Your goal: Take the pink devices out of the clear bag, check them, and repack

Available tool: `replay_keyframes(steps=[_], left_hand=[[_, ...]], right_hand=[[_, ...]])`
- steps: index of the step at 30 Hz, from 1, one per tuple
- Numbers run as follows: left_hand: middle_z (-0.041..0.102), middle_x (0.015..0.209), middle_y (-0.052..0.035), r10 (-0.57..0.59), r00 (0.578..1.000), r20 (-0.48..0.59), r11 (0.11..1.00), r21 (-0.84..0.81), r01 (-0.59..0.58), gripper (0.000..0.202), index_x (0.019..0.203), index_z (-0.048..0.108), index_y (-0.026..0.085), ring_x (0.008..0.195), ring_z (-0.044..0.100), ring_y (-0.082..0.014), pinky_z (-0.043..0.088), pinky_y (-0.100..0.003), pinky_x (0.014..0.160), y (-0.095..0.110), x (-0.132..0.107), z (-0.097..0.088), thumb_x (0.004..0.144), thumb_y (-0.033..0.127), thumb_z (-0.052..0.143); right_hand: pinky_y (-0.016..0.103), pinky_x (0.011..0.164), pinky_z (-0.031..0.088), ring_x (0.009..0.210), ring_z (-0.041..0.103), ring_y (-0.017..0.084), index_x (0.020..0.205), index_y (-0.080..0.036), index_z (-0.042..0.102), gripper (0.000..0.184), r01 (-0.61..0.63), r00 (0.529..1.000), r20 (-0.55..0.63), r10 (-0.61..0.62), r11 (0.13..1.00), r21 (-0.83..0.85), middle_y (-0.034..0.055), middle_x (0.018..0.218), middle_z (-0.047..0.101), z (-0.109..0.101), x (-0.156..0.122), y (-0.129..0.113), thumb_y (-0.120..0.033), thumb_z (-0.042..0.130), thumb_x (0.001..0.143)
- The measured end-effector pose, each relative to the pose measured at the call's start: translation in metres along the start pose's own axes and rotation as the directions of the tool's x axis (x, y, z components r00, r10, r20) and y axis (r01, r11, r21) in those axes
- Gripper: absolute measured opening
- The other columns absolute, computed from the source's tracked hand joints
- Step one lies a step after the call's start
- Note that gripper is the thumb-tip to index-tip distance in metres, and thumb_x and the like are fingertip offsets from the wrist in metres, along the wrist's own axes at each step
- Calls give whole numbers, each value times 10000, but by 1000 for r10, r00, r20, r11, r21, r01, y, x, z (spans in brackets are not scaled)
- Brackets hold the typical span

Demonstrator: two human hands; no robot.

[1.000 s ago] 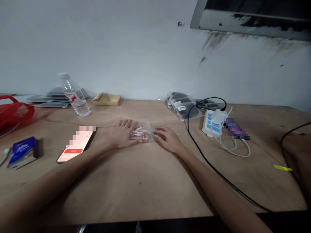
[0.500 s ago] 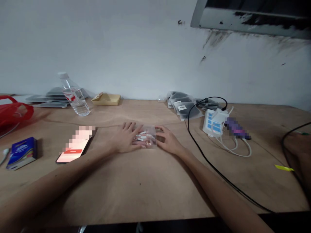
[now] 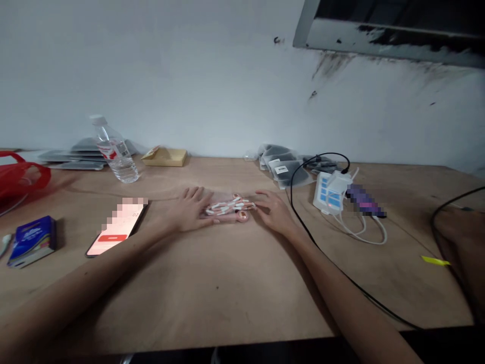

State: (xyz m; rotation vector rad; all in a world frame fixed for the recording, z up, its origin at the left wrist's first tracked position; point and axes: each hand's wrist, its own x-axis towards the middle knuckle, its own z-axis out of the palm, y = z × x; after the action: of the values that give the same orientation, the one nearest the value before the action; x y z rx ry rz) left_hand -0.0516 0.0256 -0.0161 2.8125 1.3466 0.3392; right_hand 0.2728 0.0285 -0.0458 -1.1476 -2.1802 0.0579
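Note:
A clear plastic bag [image 3: 223,194] lies flat on the table. My left hand [image 3: 190,210] holds it down at its left side, fingers over the top edge and thumb along the lower edge. A pink-and-white segmented cord [image 3: 229,206] lies looped at the bag, its right end out past the bag's edge. Below the cord is a pink strip with a round end [image 3: 242,216] bearing a brownish spot. My right hand [image 3: 273,211] pinches the cord's right end between thumb and fingertips. How much of the cord is still inside the bag is hard to tell.
At left are a lit phone [image 3: 117,227], a blue packet [image 3: 33,240], a red bag [image 3: 22,177] and a water bottle [image 3: 115,151]. A cardboard box [image 3: 166,156] and grey pouches [image 3: 286,169] sit by the wall. A black cable [image 3: 329,257] runs past a power strip [image 3: 328,192] at right.
My right hand has taken hold of the cord and moved to the right. The cord and the round-ended pink piece have slid rightward out of the bag and spread out.

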Motion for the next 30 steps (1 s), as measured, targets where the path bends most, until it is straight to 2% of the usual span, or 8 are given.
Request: replay_keyframes(steps=[3, 6, 9, 13, 17, 24, 28, 30], left_hand=[[467, 1492, -181, 7, 1000, -16, 1000, 10, -7, 839, 1498, 406, 213, 1391, 357, -424, 258, -596, 1142, -1, 0, 1, 891, 793, 398], [472, 1486, -178, 13, 1000, -24, 999, 29, -13, 835, 1500, 403, 218, 1387, 361, -426, 263, -589, 1141, 1, 0, 3, 892, 790, 394], [452, 1509, -182, 34, 999, -2, 998, 46, -33, 834, 1508, 390, 206, 1411, 342, -422, 250, -589, 1150, 2, -1, 2, 901, 778, 383], [405, 1551, -206, 48, 998, 33, 998, 50, -49, 857, 1529, 361, 176, 1437, 318, -433, 228, -604, 1159, 3, -2, 1, 909, 767, 382], [418, 1538, -216, 40, 999, 37, 997, 58, -42, 884, 1529, 358, 162, 1437, 331, -428, 239, -590, 1158, 3, -1, 0, 900, 781, 395], [387, 1564, -228, 30, 998, 48, 997, 74, -33, 932, 1536, 354, 144, 1451, 326, -414, 255, -565, 1164, -1, 0, -2, 893, 820, 338], [366, 1578, -236, 10, 999, 44, 995, 95, -14, 935, 1549, 333, 122, 1463, 305, -424, 230, -577, 1170, -2, 0, 0, 901, 794, 359], [375, 1574, -227, 17, 999, 30, 994, 107, -20, 927, 1547, 339, 128, 1460, 308, -425, 230, -574, 1170, -2, -1, 2, 895, 786, 384]], right_hand=[[601, 1076, 435, 1240, 573, 361, 1152, -247, 735, 309, -36, 999, -37, 37, 999, 19, 134, 1354, 608, -3, -4, 10, -395, 575, 932], [591, 1163, 355, 1431, 412, 352, 1479, -229, 468, 572, -24, 999, -41, 28, 996, 89, 148, 1550, 434, -1, -5, 5, -430, 548, 949], [582, 1190, 319, 1488, 334, 343, 1566, -224, 312, 721, 21, 999, 47, -27, 993, 120, 163, 1616, 342, 6, -4, -9, -471, 581, 944], [535, 1158, 384, 1432, 427, 328, 1525, -252, 389, 722, 84, 976, 183, -114, 982, 166, 143, 1553, 447, 15, 0, -24, -440, 679, 891], [498, 1110, 437, 1345, 514, 315, 1428, -264, 499, 648, 64, 980, 178, -94, 983, 170, 125, 1483, 514, 13, 4, -25, -430, 736, 848], [499, 1007, 489, 1157, 609, 338, 1241, -223, 639, 542, 86, 982, 165, -89, 996, 26, 132, 1245, 644, -8, 3, -10, -450, 784, 771], [518, 1058, 458, 1300, 524, 362, 1245, -202, 631, 572, 71, 994, 83, -70, 997, -10, 166, 1351, 573, -4, 0, -13, -399, 784, 731], [528, 1098, 423, 1357, 479, 365, 1324, -204, 598, 642, 88, 991, 102, -84, 996, -32, 173, 1454, 511, 2, 1, -19, -402, 782, 741]])
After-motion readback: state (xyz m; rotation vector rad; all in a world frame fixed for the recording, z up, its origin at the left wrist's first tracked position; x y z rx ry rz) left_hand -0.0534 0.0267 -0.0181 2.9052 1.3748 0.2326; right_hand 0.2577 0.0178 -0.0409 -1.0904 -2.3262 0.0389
